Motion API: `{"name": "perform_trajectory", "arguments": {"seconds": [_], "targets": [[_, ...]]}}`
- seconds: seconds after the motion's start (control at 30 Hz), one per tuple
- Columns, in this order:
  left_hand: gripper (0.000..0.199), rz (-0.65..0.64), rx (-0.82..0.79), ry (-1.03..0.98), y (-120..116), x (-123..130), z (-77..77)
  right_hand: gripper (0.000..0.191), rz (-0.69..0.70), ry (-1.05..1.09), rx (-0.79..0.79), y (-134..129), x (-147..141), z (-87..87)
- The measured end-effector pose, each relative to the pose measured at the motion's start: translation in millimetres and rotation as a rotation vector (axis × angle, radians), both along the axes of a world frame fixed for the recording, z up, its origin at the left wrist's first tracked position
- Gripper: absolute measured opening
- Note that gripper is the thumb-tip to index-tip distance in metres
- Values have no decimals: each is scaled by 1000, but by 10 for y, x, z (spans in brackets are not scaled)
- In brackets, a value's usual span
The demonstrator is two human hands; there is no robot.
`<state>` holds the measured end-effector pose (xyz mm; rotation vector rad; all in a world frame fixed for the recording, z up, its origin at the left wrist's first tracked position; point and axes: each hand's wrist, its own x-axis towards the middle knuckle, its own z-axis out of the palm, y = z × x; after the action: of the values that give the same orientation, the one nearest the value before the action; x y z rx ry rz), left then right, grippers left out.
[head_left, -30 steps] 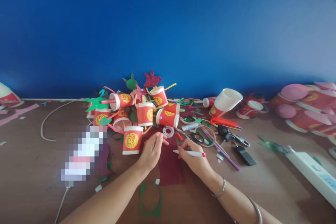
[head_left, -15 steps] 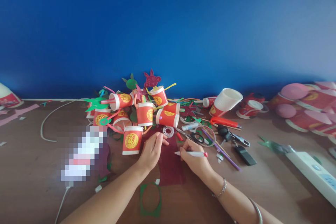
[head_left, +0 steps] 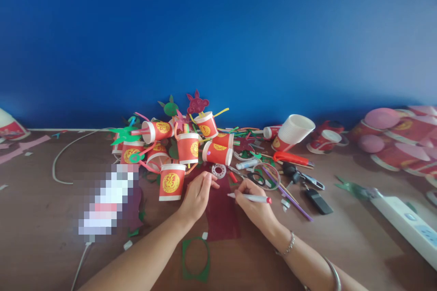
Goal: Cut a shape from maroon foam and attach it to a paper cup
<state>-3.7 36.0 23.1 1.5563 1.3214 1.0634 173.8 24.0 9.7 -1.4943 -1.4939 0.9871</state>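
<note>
Left hand point(head_left: 196, 196), lower centre, fingers loosely bent, lies beside an upright red cup point(head_left: 171, 183), across the left edge of maroon paper point(head_left: 223, 218); right hand point(head_left: 256, 213) pinches a marker point(head_left: 253, 198); scissors point(head_left: 249, 176) and keys point(head_left: 292, 171) crowd centre-right.

A: What can't you see around the maroon paper sheet point(head_left: 223, 225)?
B: The left hand point(head_left: 198, 195) covers its upper left part. At its right, the right hand point(head_left: 254, 207) hides some of the marker point(head_left: 257, 198).
A: Is the sheet marked at the nib point(head_left: 229, 195)?
B: Too small to tell.
A: Left of the sheet?
B: A device point(head_left: 107, 202) masked by pixel blocks, its cord point(head_left: 80, 261) running off the bottom edge. Farther left, a paper cup point(head_left: 12, 129) is cut off.
A: And right of it?
B: Far out, red cups point(head_left: 403, 158) blur together, clipped by the picture's edge, as is the power strip point(head_left: 403, 220).
</note>
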Motion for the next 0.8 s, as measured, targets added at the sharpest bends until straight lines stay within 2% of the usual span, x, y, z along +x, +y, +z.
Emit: {"name": "perform_trajectory", "arguments": {"seconds": [0.63,0.8], "targets": [[37,-5,-20,0,0,-1,-1,13,-26,-74,-66,7,-11,-22],[36,-10,-23,-4,12,3,-9,14,-36,-137,-34,8,-8,-38]]}}
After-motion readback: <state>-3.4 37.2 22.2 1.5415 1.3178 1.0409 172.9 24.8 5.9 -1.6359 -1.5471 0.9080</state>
